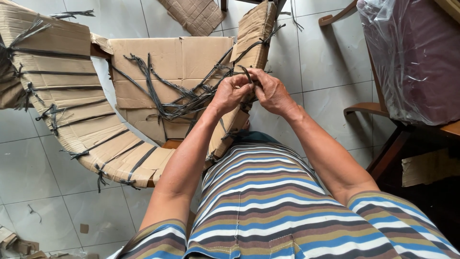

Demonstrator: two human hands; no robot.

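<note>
A piece of furniture wrapped in brown cardboard (167,57) stands in front of me, bound with dark plastic string (187,98). Its right-hand cardboard-covered arm (256,36) runs away from me. My left hand (230,91) and my right hand (270,91) meet at this arm, both pinching a strand of the dark string where it crosses the cardboard. A tangle of loose string lies over the seat to the left of my hands.
The left cardboard-wrapped arm (62,91) curves round at the left, tied with more string. A wooden chair with a plastic-wrapped maroon cushion (417,57) stands at the right. Cardboard scraps (194,14) lie on the white tiled floor (326,62).
</note>
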